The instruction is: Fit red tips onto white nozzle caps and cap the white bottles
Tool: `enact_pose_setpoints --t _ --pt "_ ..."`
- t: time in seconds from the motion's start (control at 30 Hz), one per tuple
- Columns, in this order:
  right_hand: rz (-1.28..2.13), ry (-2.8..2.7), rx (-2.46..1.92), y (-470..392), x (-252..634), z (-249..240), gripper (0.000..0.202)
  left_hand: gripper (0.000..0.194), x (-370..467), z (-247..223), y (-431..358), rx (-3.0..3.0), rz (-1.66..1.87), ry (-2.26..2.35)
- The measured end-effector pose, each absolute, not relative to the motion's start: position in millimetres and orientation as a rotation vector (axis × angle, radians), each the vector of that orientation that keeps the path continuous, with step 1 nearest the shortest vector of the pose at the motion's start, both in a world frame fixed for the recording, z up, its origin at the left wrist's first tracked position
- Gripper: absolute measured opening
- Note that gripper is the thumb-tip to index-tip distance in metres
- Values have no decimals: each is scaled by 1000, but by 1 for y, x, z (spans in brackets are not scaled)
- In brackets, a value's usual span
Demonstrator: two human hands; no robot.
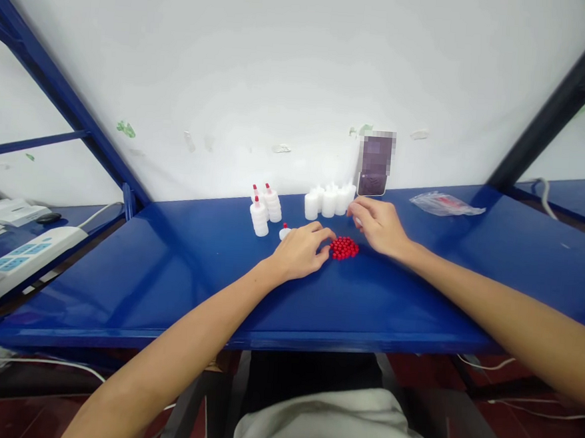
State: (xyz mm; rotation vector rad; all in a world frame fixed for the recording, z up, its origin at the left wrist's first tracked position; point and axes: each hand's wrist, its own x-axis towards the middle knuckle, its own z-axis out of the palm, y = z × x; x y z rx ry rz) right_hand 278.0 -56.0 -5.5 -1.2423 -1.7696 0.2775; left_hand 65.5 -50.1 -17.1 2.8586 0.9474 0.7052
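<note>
My left hand rests low over the table, its thumb and forefinger apart at the left edge of a pile of small red caps. Nothing shows between those fingertips. Just behind that hand, partly hidden by it, is a white bottle with a red tip. My right hand is beyond the pile and to its right, next to a group of white bottles without red tips. Its fingers are curled together, with a bit of white showing among them; what it is I cannot tell.
Several white bottles with red tips stand at the back left. A phone leans on the white wall. A clear plastic bag with something red lies at the right. Blue frame posts bound the blue table; a power strip is far left.
</note>
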Motion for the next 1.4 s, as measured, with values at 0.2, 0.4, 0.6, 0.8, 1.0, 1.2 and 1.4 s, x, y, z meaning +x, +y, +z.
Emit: enact_pose_setpoints --t 0.2,0.4,0.6,0.8,1.0,1.2,1.4 --pt "261 -1825 -1250 -57 275 -7 35 34 66 -18 -45 2880 585 884" --pt "215 -1854 -1235 -56 276 -7 35 30 63 -16 -43 2893 603 854" --pt "264 -1896 -1245 -57 275 -6 33 19 63 -11 -46 2878 588 866" --pt "398 -1855 -1207 -60 277 -5 38 13 62 -9 -47 2847 594 864" --pt "356 -1880 -1211 -59 277 -5 39 13 62 -10 -49 2698 710 845" --pt "298 -1922 -1259 -60 273 -4 38 24 62 -10 -48 2815 612 861" --pt "346 -1886 -1266 -58 275 -6 48 22 61 -13 -45 2884 585 782"
